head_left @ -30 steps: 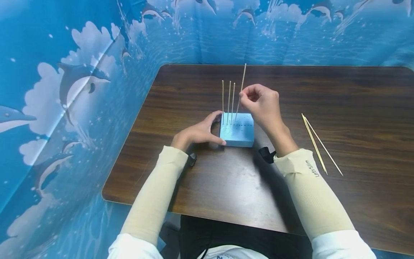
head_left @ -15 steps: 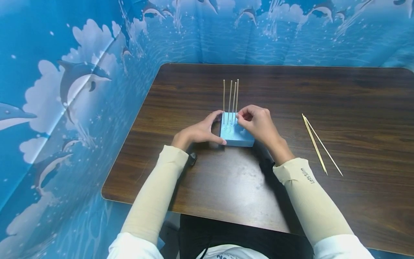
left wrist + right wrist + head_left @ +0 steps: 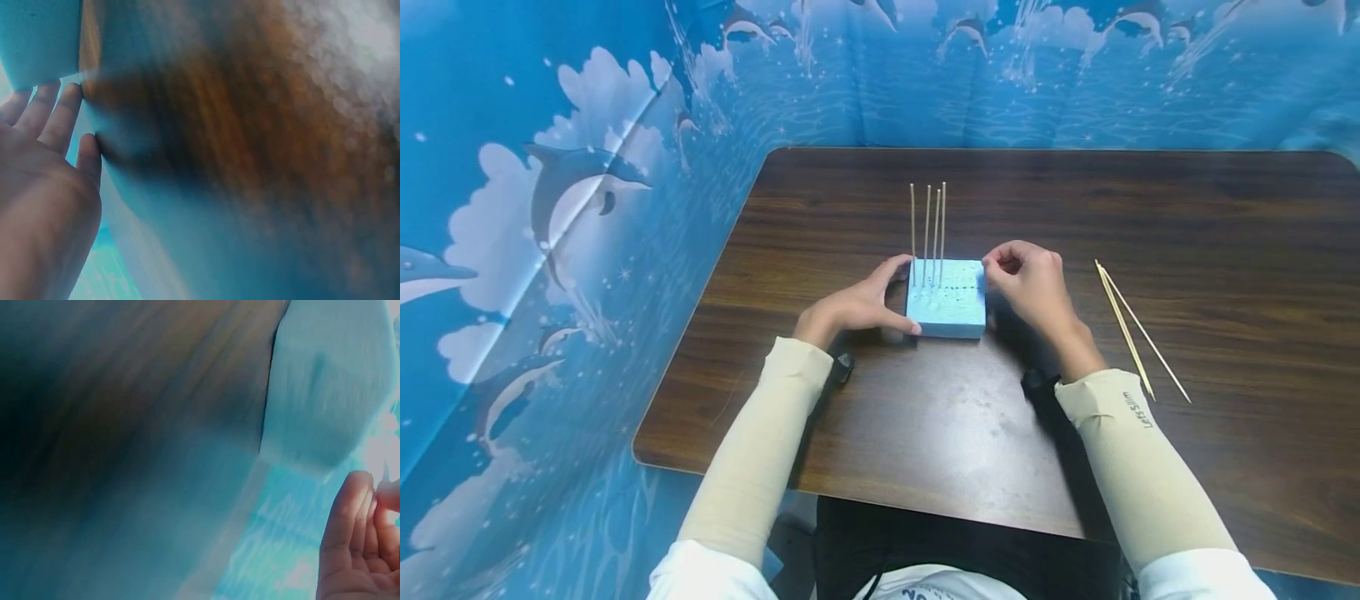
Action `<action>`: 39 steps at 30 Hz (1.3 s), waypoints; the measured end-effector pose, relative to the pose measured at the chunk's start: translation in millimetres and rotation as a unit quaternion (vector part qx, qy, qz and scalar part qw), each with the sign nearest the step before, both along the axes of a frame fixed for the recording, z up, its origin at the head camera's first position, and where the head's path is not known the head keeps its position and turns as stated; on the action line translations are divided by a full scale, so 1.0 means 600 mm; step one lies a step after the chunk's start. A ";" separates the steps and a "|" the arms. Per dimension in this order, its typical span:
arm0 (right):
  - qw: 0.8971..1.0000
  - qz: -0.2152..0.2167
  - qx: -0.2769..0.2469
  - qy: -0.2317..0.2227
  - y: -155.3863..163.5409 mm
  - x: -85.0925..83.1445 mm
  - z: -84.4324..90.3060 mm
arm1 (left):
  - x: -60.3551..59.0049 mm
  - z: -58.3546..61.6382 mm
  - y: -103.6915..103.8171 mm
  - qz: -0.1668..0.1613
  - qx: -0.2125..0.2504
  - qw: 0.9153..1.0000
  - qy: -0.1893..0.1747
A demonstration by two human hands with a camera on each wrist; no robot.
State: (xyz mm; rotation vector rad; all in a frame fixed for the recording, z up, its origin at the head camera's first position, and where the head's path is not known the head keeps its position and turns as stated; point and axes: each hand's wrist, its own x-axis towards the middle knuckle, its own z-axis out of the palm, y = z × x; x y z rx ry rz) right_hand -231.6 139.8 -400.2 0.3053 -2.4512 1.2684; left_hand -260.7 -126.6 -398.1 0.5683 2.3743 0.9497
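A light blue foam block (image 3: 945,310) with rows of small holes lies on the table. Several thin wooden skewers (image 3: 913,212) stand upright in its left and back part. My left hand (image 3: 850,307) holds the block at its left side, thumb at the near corner and fingers at the far corner. In the left wrist view, the fingertips meet the block (image 3: 40,37). Beside the block's far right corner is my right hand (image 3: 1032,279), its thumb and fingertips close together with no skewer visible between them. The right wrist view shows the block (image 3: 331,381) just beyond these fingers (image 3: 342,515).
Several loose skewers (image 3: 1124,327) lie on the dark wooden table (image 3: 1225,250) to the right of my right hand. A blue curtain (image 3: 850,75) printed with dolphins hangs behind the table and along its left side.
My right hand lowered a skewer into the foam block beside the other standing ones, let go of it, and moved right to the block's far right corner. The left hand stayed in place.
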 end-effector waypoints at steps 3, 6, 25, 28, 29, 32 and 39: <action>0.999 -0.040 -0.011 -0.016 0.027 0.002 -0.002 | 0.001 0.001 0.000 0.000 0.000 1.000 0.001; 0.996 -0.079 -0.021 -0.033 0.055 0.005 -0.003 | 0.001 0.002 0.001 -0.001 0.000 1.000 0.002; 0.954 -0.168 0.112 -0.219 0.226 0.058 -0.003 | 0.003 -0.001 0.002 0.000 0.011 1.000 -0.003; 0.943 -0.160 0.141 -0.255 0.240 0.066 -0.006 | 0.003 -0.001 0.001 0.000 0.011 1.000 -0.003; 0.939 -0.157 0.147 -0.267 0.243 0.068 -0.006 | 0.003 0.000 0.001 0.000 0.011 1.000 -0.002; 0.931 -0.146 0.159 -0.293 0.251 0.071 -0.006 | 0.003 0.001 0.003 0.000 0.005 1.000 0.002; 0.925 -0.148 0.163 -0.310 0.250 0.072 -0.005 | -0.001 -0.002 0.004 -0.002 0.004 1.000 -0.008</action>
